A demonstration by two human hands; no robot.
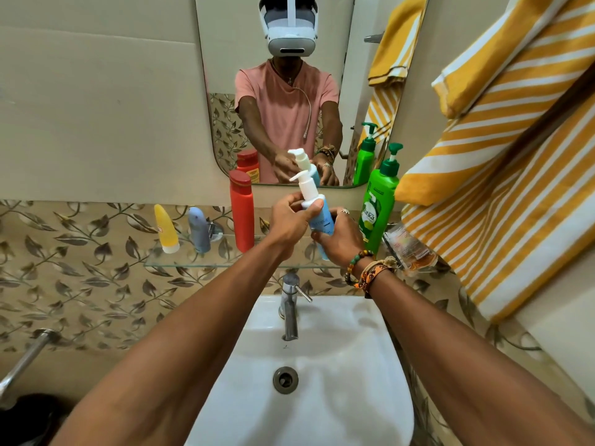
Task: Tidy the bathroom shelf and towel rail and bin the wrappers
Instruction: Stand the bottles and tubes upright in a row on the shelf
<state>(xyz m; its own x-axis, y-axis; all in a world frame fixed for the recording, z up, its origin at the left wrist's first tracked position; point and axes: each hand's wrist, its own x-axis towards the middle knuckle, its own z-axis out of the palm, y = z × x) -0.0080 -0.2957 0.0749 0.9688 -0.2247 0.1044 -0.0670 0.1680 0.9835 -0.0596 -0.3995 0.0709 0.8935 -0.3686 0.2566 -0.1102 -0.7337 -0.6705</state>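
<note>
1. The pump bottle (314, 204) has a pale blue body and a white pump head.
2. It tilts, long axis up-left, spout pointing left.
3. Left hand (289, 225) and right hand (341, 241) both grasp it above the glass shelf (206, 260).

You stood in a home bathroom. A white basin (325, 365) with a chrome tap (289, 307) sat directly below you, and a mirror (277, 91) hung on the wall above it. A glass shelf (225, 262) under the mirror carried toiletries: a red bottle (241, 210), a green pump bottle (378, 207), a yellow tube (165, 228) and a grey one (199, 229). Leaf-patterned tiles (80, 262) lined the wall. Yellow striped towels (502, 162) hung at your right.
</note>
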